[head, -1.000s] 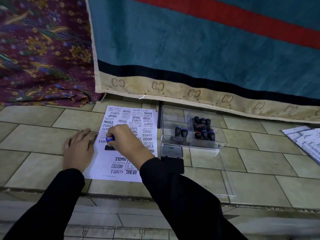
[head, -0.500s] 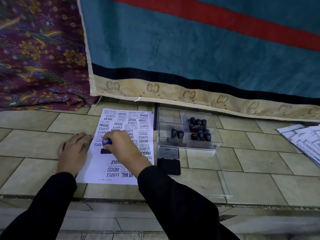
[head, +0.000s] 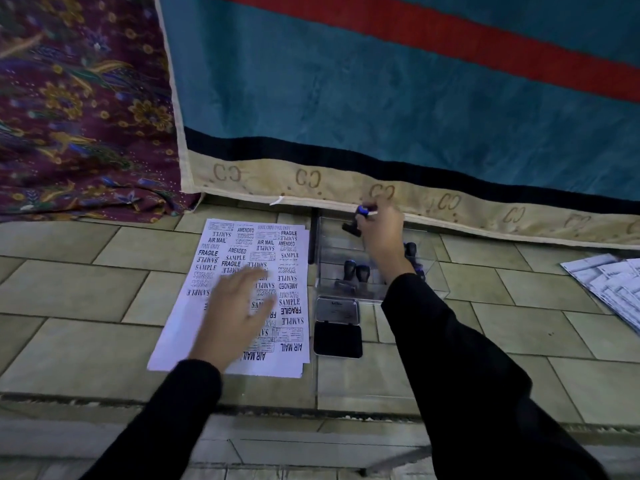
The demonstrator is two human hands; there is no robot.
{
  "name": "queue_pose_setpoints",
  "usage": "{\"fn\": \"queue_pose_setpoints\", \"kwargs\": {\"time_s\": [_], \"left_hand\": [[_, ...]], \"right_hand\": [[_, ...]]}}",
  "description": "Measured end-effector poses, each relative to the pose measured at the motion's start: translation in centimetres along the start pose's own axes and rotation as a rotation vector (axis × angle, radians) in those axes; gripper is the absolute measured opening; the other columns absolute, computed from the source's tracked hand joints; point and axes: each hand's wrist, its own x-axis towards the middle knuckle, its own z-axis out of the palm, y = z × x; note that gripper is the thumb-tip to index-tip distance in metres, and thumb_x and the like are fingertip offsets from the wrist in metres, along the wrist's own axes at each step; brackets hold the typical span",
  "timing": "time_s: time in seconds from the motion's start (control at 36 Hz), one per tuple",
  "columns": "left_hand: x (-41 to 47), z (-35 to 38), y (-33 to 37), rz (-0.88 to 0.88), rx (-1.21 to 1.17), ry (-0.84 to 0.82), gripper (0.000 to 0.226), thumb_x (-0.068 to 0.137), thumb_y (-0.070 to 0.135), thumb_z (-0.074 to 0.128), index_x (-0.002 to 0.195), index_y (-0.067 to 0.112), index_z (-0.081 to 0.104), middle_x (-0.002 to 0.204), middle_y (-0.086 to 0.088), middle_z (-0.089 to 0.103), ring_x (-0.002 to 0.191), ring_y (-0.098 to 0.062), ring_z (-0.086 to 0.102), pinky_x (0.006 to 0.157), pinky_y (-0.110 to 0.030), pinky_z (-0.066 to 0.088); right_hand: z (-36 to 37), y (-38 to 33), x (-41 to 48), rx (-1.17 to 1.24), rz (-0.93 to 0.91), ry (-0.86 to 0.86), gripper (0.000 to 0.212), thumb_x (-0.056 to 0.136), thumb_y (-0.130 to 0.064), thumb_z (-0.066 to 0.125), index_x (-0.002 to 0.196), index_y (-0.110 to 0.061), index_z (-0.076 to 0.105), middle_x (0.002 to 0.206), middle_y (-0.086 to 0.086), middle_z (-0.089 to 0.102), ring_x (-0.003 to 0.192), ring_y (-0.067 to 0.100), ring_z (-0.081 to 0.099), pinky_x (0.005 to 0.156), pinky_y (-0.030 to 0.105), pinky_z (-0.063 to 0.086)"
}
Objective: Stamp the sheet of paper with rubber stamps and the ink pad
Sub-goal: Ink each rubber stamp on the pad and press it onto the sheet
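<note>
- Your left hand (head: 239,313) lies flat, fingers spread, on the sheet of paper (head: 239,292) — motion-blurred, holding nothing.
- Sheet lies on the tiled floor (head: 69,299), covered in stamped words: SAMPLE, FRAGILE, AIR MAIL, AMENDED.
- Ink pad (head: 337,327) sits just right of the sheet's near corner, lid flipped open, black pad on the near side.
- Clear plastic box (head: 332,251) stands just beyond the ink pad; several dark rubber stamps (head: 356,271) stand inside it.
- Your right hand (head: 381,233) is over the box's far side, fingers closed on a blue-topped stamp (head: 356,220) — black base tilted to the left.
- Stack of printed sheets (head: 613,285) far right.
- Teal blanket (head: 346,98) with red stripe hangs behind; patterned maroon cloth (head: 76,109) to its left.
</note>
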Motion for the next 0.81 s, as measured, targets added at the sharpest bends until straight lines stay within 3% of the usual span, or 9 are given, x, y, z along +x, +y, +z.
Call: {"fn": "queue_pose_setpoints", "kwargs": {"time_s": [0.11, 0.25, 0.33, 0.44, 0.64, 0.72, 0.81], "left_hand": [[-0.2, 3.6, 3.5, 0.112, 0.141, -0.204, 0.093, 0.074, 0.088, 0.030, 0.148, 0.031, 0.027, 0.157, 0.013, 0.024, 0.145, -0.004, 0.011, 0.121, -0.039, -0.003], [-0.5, 6.2, 3.9, 0.123, 0.255, -0.277, 0.125, 0.058, 0.099, 0.030, 0.154, 0.022, 0.010, 0.162, 0.008, 0.007, 0.147, -0.006, -0.002, 0.120, -0.037, -0.011], [-0.6, 6.6, 3.6, 0.133, 0.289, -0.272, 0.130, 0.053, 0.101, 0.031, 0.154, 0.020, 0.011, 0.162, 0.009, 0.004, 0.148, -0.006, -0.002, 0.121, -0.040, -0.008], [-0.7, 6.5, 3.6, 0.146, 0.286, -0.260, 0.125, 0.056, 0.097, 0.036, 0.152, 0.020, 0.017, 0.161, 0.010, 0.008, 0.147, -0.004, 0.003, 0.121, -0.038, -0.009], [-0.7, 6.4, 3.9, 0.147, 0.268, -0.241, 0.119, 0.059, 0.093, 0.044, 0.151, 0.021, 0.021, 0.160, 0.010, 0.013, 0.146, -0.004, 0.010, 0.120, -0.037, -0.010], [-0.7, 6.6, 3.9, 0.139, 0.275, -0.236, 0.124, 0.055, 0.097, 0.040, 0.151, 0.020, 0.021, 0.160, 0.009, 0.014, 0.146, -0.005, 0.011, 0.120, -0.037, -0.010], [-0.7, 6.8, 3.8, 0.129, 0.293, -0.244, 0.132, 0.051, 0.102, 0.032, 0.153, 0.018, 0.018, 0.161, 0.008, 0.011, 0.146, -0.005, 0.008, 0.120, -0.038, -0.009]], "right_hand": [[0.7, 1.6, 0.3, -0.116, -0.009, -0.102, 0.018, 0.084, -0.003, 0.063, 0.101, -0.006, 0.060, 0.103, 0.014, 0.064, 0.088, 0.026, 0.063, 0.078, 0.037, 0.056], [1.9, 2.1, 0.2, -0.175, 0.015, -0.222, 0.018, 0.085, -0.006, 0.064, 0.100, -0.009, 0.055, 0.095, 0.010, 0.058, 0.077, 0.021, 0.056, 0.062, 0.028, 0.046], [2.6, 2.2, 0.3, -0.214, 0.022, -0.275, 0.012, 0.085, -0.007, 0.065, 0.094, -0.008, 0.057, 0.098, 0.012, 0.060, 0.078, 0.019, 0.055, 0.065, 0.029, 0.048], [3.0, 1.9, 0.8, -0.236, 0.087, -0.340, 0.011, 0.085, -0.005, 0.063, 0.096, -0.003, 0.060, 0.105, 0.017, 0.063, 0.091, 0.027, 0.060, 0.083, 0.042, 0.056], [2.3, 1.4, 0.9, -0.386, 0.060, -0.474, 0.027, 0.092, -0.006, 0.051, 0.116, -0.005, 0.063, 0.119, 0.017, 0.063, 0.109, 0.030, 0.059, 0.093, 0.035, 0.050], [1.2, 1.0, 0.1, -0.384, -0.007, -0.395, 0.029, 0.093, -0.007, 0.047, 0.116, -0.008, 0.064, 0.117, 0.014, 0.064, 0.102, 0.028, 0.062, 0.087, 0.032, 0.051], [0.3, 0.7, -2.0, -0.357, -0.140, -0.240, 0.016, 0.090, -0.008, 0.051, 0.088, -0.005, 0.067, 0.091, 0.012, 0.068, 0.082, 0.026, 0.063, 0.071, 0.036, 0.055]]}}
